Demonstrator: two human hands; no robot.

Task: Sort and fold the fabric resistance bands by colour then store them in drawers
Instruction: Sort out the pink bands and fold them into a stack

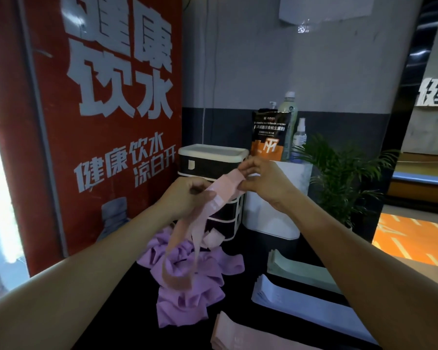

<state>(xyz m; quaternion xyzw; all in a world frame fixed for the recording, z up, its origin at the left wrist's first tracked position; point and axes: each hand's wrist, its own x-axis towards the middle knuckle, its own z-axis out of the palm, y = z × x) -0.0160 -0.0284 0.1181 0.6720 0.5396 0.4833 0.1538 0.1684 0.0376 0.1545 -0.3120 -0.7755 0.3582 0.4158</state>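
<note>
Pink fabric band (214, 198) stretches between both hands: the left hand (185, 198) grips its middle, the right hand (261, 183) pinches its upper end. Its loop hangs below the left hand over a purple band pile (187, 281) on the desk (238, 294), before the drawers (213, 160).

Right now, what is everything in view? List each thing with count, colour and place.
held band: one, pink, stretched between both hands.
loose bands: heap, purple, on the counter, left.
green stack: one, pale green, flat, right.
white stack: one, white, nearer than the green one.
pink stack: one, pink, nearest edge.
drawer unit: one, black and white, behind the heap.
pouch: one, black and orange, on a white box.
bottles: at least three, behind the pouch.
plant: one, green, right.
poster: one, red, left.
left hand: grip on the band.
right hand: pinches the band's end.
</note>
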